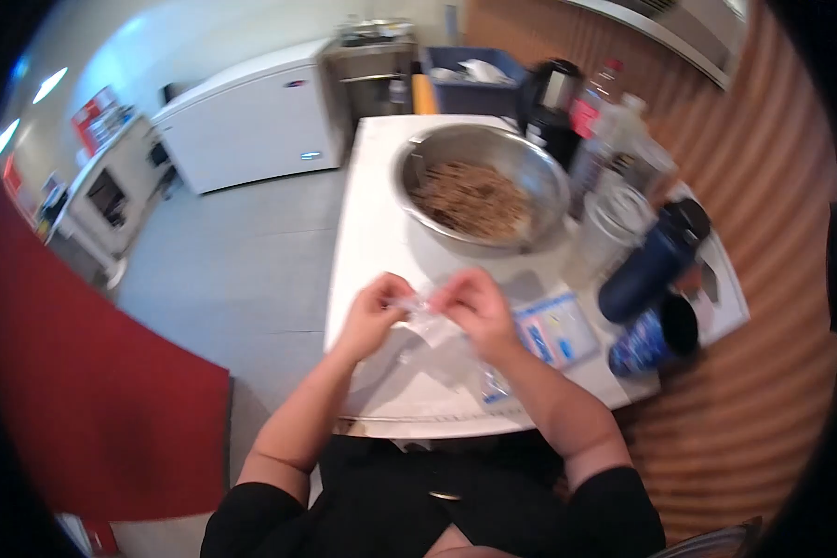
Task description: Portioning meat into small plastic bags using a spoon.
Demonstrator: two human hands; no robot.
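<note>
Between my two hands, a thin clear plastic film or bag (429, 326) is pinched over the near part of the white table (370, 244). My left hand (376, 310) grips its left side with the fingertips. On the other side, my right hand (476, 307) pinches it, slightly blurred. Just right of my right forearm lies a flat printed plastic packet (561, 331) with blue edges, partly hidden by that arm. Beyond my hands stands a large stainless steel bowl (547, 188) holding brown shredded food (471, 199).
A dark blue flask (649, 265), a patterned blue cup (649, 342), a clear plastic jar (614, 223) and a pink-labelled bottle (587, 115) crowd the table's right side. A blue bin (474, 91) stands behind the table. A white chest freezer (251, 118) sits across the floor.
</note>
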